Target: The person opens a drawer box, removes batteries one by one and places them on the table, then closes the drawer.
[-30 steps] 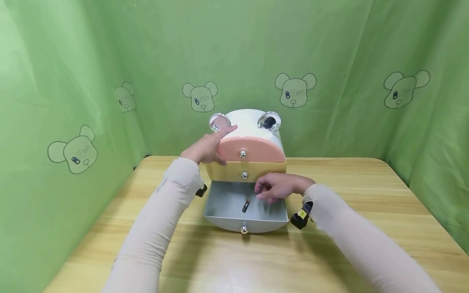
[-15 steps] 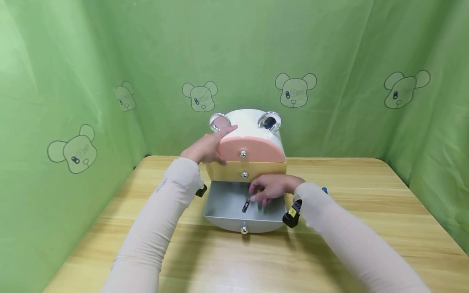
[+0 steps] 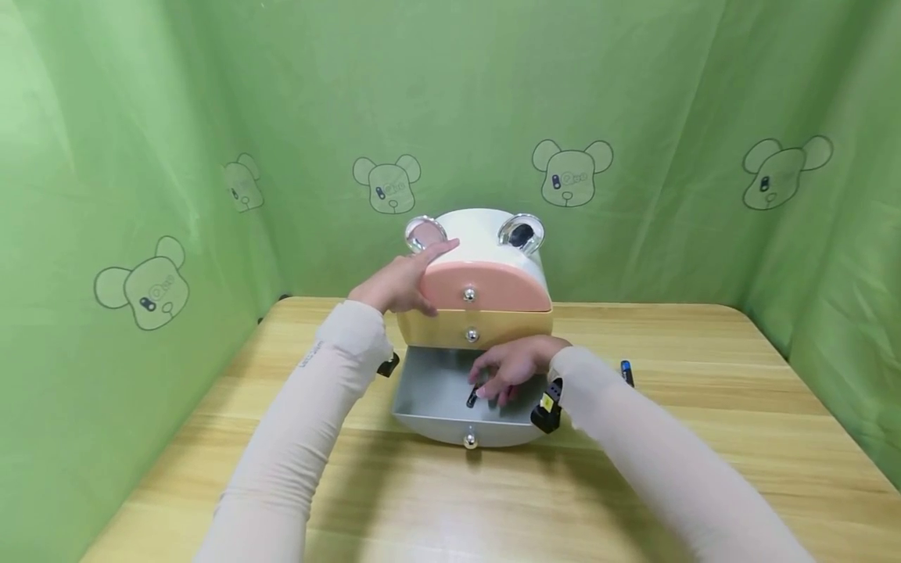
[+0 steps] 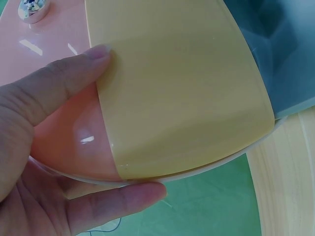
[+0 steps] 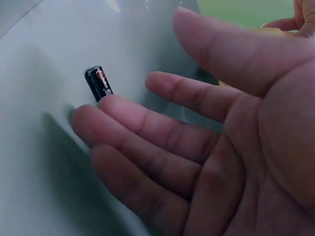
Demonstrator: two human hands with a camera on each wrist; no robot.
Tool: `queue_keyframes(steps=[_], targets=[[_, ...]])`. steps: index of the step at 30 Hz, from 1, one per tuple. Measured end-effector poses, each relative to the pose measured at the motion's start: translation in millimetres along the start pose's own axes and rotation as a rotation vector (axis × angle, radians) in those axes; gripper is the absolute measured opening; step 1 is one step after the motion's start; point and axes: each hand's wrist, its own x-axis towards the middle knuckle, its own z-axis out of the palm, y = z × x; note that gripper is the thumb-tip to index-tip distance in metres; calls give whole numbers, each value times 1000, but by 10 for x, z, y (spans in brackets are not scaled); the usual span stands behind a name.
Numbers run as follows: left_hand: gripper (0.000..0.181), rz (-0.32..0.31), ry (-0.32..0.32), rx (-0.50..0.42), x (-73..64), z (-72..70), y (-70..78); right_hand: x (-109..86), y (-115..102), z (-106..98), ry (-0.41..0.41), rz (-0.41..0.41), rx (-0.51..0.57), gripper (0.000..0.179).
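A small frog-like drawer cabinet (image 3: pixel 479 238) with a white top stands on the table. My left hand (image 3: pixel 401 284) holds its left side; in the left wrist view the thumb (image 4: pixel 74 73) lies on the pink and yellow drawer fronts and the fingers wrap round the side. The lowest, grey drawer (image 3: pixel 429 383) is pulled out, with a black battery (image 5: pixel 96 81) lying in it. Over this drawer is my right hand (image 3: pixel 516 366), fingers loosely bent and palm empty. Its fingertips are right at the battery and overlap one end of it in the right wrist view.
Right of the cabinet, a small blue and black cylinder (image 3: pixel 626 373) lies on the wooden table (image 3: pixel 704 375), beyond the right sleeve. Green curtains (image 3: pixel 464 102) with bear-head prints enclose the back and both sides.
My right hand has moved left and slightly down in the drawer, closer to the battery. The blue cylinder has come into view from behind the right arm. My left hand keeps its hold.
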Motion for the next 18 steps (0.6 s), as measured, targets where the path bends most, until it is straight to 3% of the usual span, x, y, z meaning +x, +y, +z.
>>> queue_keyframes(steps=[18], targets=[[123, -1, 4, 1, -5, -2, 12, 175, -28, -34, -102, 93, -44, 42]])
